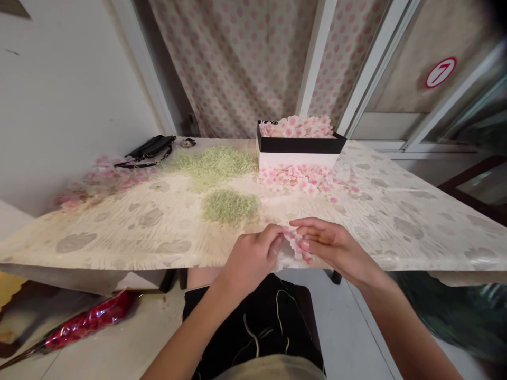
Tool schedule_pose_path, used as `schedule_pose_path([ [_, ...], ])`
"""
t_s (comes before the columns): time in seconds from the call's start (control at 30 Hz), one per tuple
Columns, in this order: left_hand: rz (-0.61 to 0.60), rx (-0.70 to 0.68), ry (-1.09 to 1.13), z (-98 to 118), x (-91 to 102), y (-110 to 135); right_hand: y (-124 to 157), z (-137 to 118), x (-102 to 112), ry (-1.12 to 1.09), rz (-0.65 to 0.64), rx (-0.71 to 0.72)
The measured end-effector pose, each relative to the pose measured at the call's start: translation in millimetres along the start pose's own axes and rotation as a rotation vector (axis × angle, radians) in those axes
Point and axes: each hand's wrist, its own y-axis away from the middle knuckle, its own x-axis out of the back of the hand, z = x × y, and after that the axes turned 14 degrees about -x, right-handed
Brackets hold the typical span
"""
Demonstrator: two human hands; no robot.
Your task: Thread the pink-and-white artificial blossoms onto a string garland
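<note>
My left hand (253,256) and my right hand (330,245) meet at the table's front edge, both pinched on one small pink and white fabric flower (296,245). The left fingers are curled over its left side. My right fingers lie over its right side. A loose pile of the same pink flowers (304,178) lies further back. Behind it stands a black and white box (299,150) heaped with more flowers. Two mounds of small green pieces (230,206) (216,161) lie left of the flowers.
The table (396,211) wears a cream cloth printed with grey hearts. A black bag (148,150) and more pink petals (99,179) sit at the back left by the wall. A red wrapped bundle (85,322) lies on the floor at left.
</note>
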Motion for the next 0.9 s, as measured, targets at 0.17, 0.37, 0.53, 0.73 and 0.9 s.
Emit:
schedule_pose_path([
  [0.17, 0.045, 0.135, 0.123, 9, 6.9, 9, 14, -8, 5, 0.058, -0.015, -0.018],
  [0.37, 0.001, 0.242, 0.272, 26, 9.2, 18, 24, -9, -17, 0.092, -0.034, 0.095],
  [0.53, -0.041, 0.300, 0.350, 37, 11.4, 26, 27, -9, -39, 0.094, 0.081, 0.097],
  [0.73, -0.034, 0.344, 0.344, 47, 12.6, 36, 34, -12, -45, 0.102, 0.068, 0.077],
  [0.9, -0.011, 0.353, 0.358, 51, 12.2, 43, 40, -9, -48, 0.115, 0.022, 0.093],
])
